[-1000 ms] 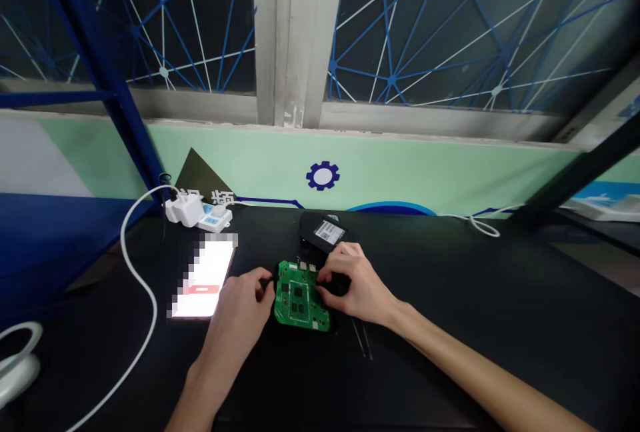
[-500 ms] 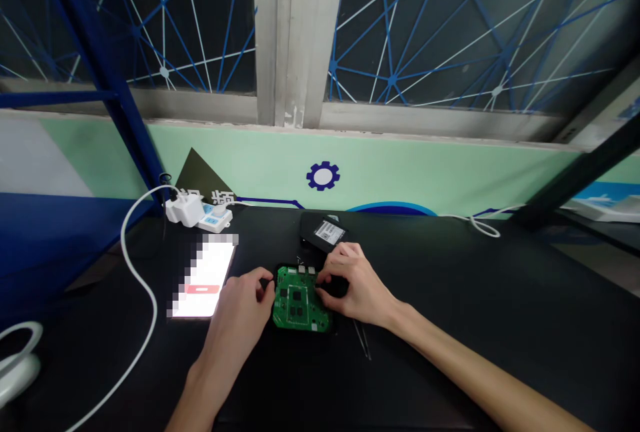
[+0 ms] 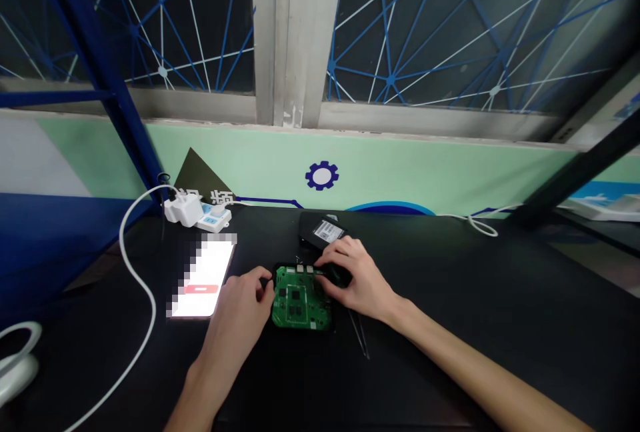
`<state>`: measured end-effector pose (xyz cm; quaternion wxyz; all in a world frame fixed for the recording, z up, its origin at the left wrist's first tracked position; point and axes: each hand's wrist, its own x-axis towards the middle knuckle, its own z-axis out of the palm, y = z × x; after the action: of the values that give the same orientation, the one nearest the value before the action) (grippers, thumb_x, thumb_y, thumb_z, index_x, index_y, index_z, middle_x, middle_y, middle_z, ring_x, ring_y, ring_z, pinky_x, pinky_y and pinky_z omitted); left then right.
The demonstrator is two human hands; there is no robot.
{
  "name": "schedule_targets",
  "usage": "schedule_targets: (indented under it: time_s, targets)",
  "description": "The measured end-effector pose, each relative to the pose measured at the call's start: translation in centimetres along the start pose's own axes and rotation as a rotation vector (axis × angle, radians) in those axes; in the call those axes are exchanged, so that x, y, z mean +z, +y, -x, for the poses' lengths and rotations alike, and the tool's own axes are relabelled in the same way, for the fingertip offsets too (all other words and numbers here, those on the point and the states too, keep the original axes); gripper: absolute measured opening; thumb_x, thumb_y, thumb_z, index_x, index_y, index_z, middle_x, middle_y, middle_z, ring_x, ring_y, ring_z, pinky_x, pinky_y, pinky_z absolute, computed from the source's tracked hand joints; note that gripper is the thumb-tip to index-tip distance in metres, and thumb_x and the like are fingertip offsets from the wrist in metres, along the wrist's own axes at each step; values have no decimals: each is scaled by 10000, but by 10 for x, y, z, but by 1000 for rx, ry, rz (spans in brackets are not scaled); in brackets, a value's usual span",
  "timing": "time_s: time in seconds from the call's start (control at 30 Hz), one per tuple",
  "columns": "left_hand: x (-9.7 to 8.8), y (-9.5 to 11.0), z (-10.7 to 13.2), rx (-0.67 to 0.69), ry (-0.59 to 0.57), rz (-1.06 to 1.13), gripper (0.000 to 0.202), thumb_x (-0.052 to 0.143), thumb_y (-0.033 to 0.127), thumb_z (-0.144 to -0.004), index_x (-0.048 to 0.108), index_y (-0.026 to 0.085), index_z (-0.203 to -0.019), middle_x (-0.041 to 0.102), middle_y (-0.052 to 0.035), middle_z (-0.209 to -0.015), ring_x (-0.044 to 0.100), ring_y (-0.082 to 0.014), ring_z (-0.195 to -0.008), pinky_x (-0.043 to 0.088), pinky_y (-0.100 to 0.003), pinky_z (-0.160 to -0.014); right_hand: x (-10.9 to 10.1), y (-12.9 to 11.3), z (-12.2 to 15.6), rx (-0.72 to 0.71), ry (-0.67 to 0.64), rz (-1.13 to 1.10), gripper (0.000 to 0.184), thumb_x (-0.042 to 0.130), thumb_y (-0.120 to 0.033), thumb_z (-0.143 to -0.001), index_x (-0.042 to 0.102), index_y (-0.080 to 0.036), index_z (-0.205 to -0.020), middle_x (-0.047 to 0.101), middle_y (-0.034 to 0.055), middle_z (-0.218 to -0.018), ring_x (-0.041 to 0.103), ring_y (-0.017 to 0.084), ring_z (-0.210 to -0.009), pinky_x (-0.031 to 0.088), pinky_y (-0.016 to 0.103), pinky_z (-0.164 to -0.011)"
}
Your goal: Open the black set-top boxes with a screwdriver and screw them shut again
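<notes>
Two hands meet at a green circuit board [image 3: 299, 300] lying flat on the black surface [image 3: 450, 299]: the left hand [image 3: 239, 309] curls against its left edge, grip unclear; the right hand [image 3: 357, 279] presses spread fingertips on its far right corner.

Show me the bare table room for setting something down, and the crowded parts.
Bare: the wide black table right of the right hand, and the near strip below the circuit board. Crowded: phone, left hand, black cover, tweezers around the board.
</notes>
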<state>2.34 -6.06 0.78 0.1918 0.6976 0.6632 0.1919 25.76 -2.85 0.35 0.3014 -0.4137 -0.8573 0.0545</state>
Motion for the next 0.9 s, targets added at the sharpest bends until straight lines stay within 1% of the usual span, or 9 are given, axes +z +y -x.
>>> schedule_targets:
  time_s: [0.07,0.13,0.23,0.3,0.37,0.5,0.7,0.77,0.9]
  targets:
    - [0,0,0,-6,-2,-2,192,515,217,-931,700,202,-977,578,48,-531,541,-151,-513,317,-244,-514,0,6,-1,53,83,56,194,646,-241,-864,658,-231,-1058,676,86,-1074,571,274,-981,428,423,-820]
    - [0,0,0,-8,-5,4,196,513,219,-931,699,202,-990,582,47,-536,545,-151,-511,323,-244,-516,1,14,-3,110,143,140,284,633,-286,-876,617,-229,-1154,655,109,-1168,555,309,-1064,433,458,-860]
    - [0,0,0,-7,-12,6,199,505,218,-932,696,203,-984,593,43,-546,552,-151,-512,323,-245,-515,2,29,-5,183,162,213,491,688,-407,-825,559,-233,-1266,603,139,-1299,508,363,-1180,421,521,-932]
    - [1,-1,0,-8,-19,4,203,498,222,-935,693,205,-988,603,39,-555,560,-154,-519,322,-246,-513,3,38,-6,239,150,239,553,696,-482,-808,554,-218,-1272,594,153,-1315,497,373,-1202,414,540,-958]
    - [1,-1,0,-7,-25,2,211,491,233,-939,690,204,-1003,612,35,-563,566,-157,-525,324,-248,-512,4,45,-7,267,126,240,597,699,-538,-793,554,-217,-1275,606,155,-1297,504,377,-1193,430,539,-934]
    - [2,-2,0,-5,-30,8,222,480,238,-941,686,199,-1016,627,28,-580,570,-159,-521,333,-249,-512,5,50,-9,269,113,218,628,698,-586,-775,558,-238,-1278,634,143,-1242,530,374,-1121,446,537,-893]
    - [3,-4,0,0,-28,26,217,477,247,-946,676,202,-1022,620,35,-572,560,-156,-502,340,-245,-513,6,50,-15,323,96,186,647,727,-578,-746,563,-244,-1276,643,133,-1204,531,359,-1076,443,518,-883]
    - [4,-5,0,5,-28,24,218,473,247,-947,675,203,-1017,619,34,-574,559,-155,-507,335,-244,-512,6,51,-17,335,103,151,606,760,-549,-722,583,-253,-1220,653,120,-1175,535,348,-1047,442,507,-870]
    - [5,-5,-1,4,-30,6,225,468,243,-946,678,202,-1015,616,32,-579,553,-154,-514,325,-245,-514,5,53,-19,352,125,70,464,814,-473,-673,609,-263,-1033,664,83,-1119,536,321,-1009,436,477,-857]
